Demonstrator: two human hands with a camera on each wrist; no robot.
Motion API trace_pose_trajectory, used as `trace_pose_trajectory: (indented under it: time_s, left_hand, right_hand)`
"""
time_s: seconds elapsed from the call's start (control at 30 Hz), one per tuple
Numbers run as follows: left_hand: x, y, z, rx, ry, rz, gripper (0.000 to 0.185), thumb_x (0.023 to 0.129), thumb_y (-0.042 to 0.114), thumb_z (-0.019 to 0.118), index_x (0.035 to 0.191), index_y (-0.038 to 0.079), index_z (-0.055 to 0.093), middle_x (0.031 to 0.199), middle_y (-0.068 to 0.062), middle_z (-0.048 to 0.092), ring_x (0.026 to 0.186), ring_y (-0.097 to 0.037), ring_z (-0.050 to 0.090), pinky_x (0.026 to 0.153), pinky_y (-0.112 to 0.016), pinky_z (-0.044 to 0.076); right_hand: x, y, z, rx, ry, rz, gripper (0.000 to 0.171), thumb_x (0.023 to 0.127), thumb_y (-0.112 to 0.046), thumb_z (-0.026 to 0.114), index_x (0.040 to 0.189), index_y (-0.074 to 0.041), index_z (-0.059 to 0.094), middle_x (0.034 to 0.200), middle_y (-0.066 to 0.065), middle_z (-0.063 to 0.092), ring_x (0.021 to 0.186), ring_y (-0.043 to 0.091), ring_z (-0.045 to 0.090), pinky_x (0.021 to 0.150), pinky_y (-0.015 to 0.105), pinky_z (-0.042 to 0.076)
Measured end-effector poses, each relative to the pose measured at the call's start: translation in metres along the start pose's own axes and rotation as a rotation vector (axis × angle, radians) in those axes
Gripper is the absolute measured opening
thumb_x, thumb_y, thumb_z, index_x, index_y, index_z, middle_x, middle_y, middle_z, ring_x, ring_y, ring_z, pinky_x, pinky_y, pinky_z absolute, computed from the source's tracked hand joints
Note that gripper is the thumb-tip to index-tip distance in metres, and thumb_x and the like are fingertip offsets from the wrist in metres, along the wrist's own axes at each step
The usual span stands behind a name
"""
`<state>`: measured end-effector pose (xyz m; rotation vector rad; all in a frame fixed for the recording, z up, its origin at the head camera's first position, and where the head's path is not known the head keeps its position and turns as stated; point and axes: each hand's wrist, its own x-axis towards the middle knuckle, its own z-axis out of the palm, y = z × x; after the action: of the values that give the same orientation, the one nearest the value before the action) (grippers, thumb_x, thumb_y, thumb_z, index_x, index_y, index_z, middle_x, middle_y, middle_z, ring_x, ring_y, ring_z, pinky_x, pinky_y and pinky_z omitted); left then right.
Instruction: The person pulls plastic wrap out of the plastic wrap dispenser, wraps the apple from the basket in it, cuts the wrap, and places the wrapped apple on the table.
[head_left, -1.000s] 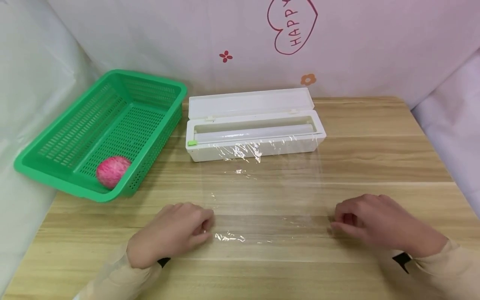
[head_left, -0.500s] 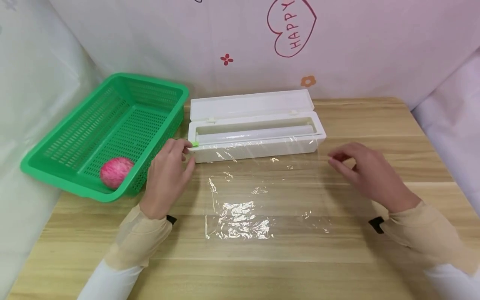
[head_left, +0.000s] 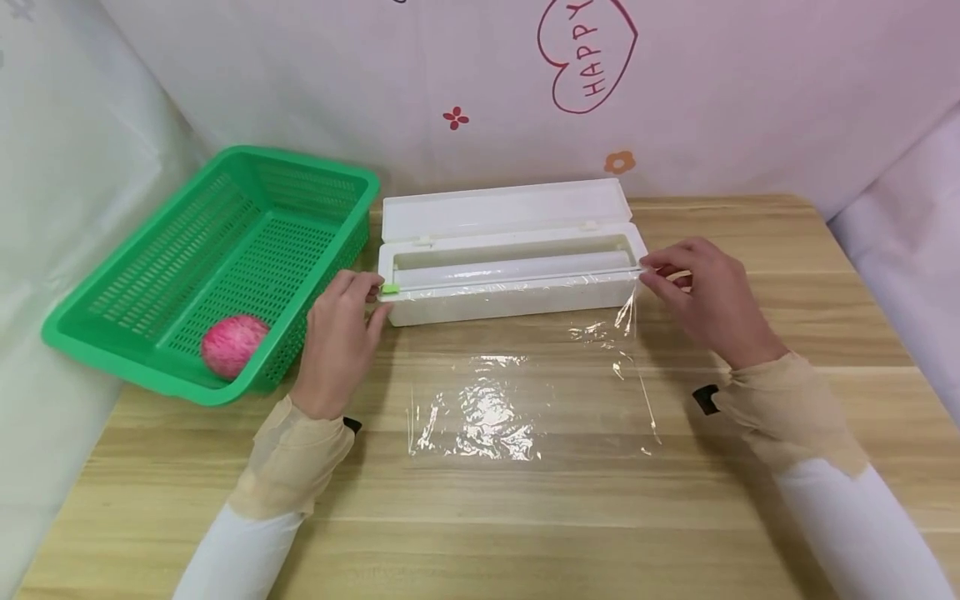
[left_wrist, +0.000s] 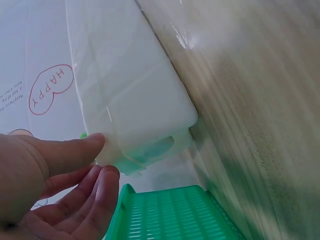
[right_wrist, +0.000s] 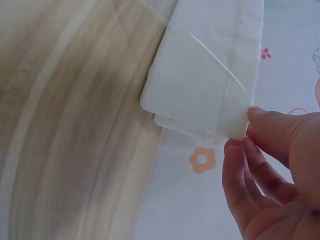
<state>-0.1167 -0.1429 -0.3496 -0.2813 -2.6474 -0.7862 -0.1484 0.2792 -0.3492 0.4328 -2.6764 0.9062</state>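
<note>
A: Hands first, head view — where are they?

B: Left hand [head_left: 341, 329] is at the 9 o'clock end of the dispenser [head_left: 513, 275], thumb and fingertips at the green slider [head_left: 387, 288]; whether they pinch it I cannot tell. Right hand [head_left: 701, 296] is at the 3 o'clock end, fingers pinching the film [head_left: 525, 392] edge by the box corner. The film runs from the box toward 6 o'clock and lies wrinkled on the tabletop [head_left: 787, 250].

A: So which step?

B: Cutting, I'd judge. The slider would need running from 9 to 3 o'clock along the rail while the right hand keeps the sheet taut.

A: Left wrist view?

B: Thumb [left_wrist: 75, 150] against the box end, fingers loose below, basket [left_wrist: 170, 215] beneath.

A: Right wrist?

B: Fingertips [right_wrist: 260, 120] at the box corner, film streaks across the white wall.

A: Surroundings?

B: Pale wood-grain tabletop; green basket [head_left: 217, 258] at 9 o'clock holding a pink ball [head_left: 232, 344]; white backdrop with a "HAPPY" heart [head_left: 588, 54] and small flowers.
</note>
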Motion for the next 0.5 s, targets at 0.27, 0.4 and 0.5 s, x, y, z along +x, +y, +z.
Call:
trace_pose_trajectory:
  time_s: [0.27, 0.4, 0.5]
  left_hand:
    - [0.012, -0.002, 0.001, -0.005, 0.005, -0.014, 0.024, 0.096, -0.003, 0.072, 0.119, -0.012, 0.069, 0.113, -0.027, 0.068, 0.104, -0.04, 0.071, 0.091, -0.055, 0.06]
    - [0.023, -0.003, 0.004, 0.017, 0.003, -0.017, 0.021, 0.096, -0.004, 0.073, 0.115, -0.011, 0.069, 0.111, -0.025, 0.067, 0.102, -0.039, 0.07, 0.09, -0.053, 0.06]
    - [0.033, -0.002, 0.007, 0.033, -0.014, -0.021, 0.018, 0.096, -0.004, 0.072, 0.112, -0.01, 0.069, 0.11, -0.025, 0.067, 0.1, -0.04, 0.069, 0.089, -0.054, 0.059]
  right_hand:
    - [0.008, 0.001, 0.002, 0.022, 0.016, 0.027, 0.018, 0.091, -0.002, 0.08, 0.109, -0.001, 0.081, 0.104, 0.014, 0.069, 0.081, -0.026, 0.05, 0.074, -0.005, 0.043]
    - [0.013, 0.002, 0.003, 0.034, 0.02, 0.037, 0.017, 0.092, -0.002, 0.08, 0.109, 0.0, 0.081, 0.104, 0.015, 0.07, 0.079, -0.024, 0.051, 0.072, -0.003, 0.044]
    - [0.017, 0.003, 0.004, 0.033, 0.033, 0.04, 0.017, 0.091, -0.002, 0.081, 0.108, 0.001, 0.081, 0.103, 0.016, 0.071, 0.078, -0.023, 0.051, 0.071, -0.003, 0.043]
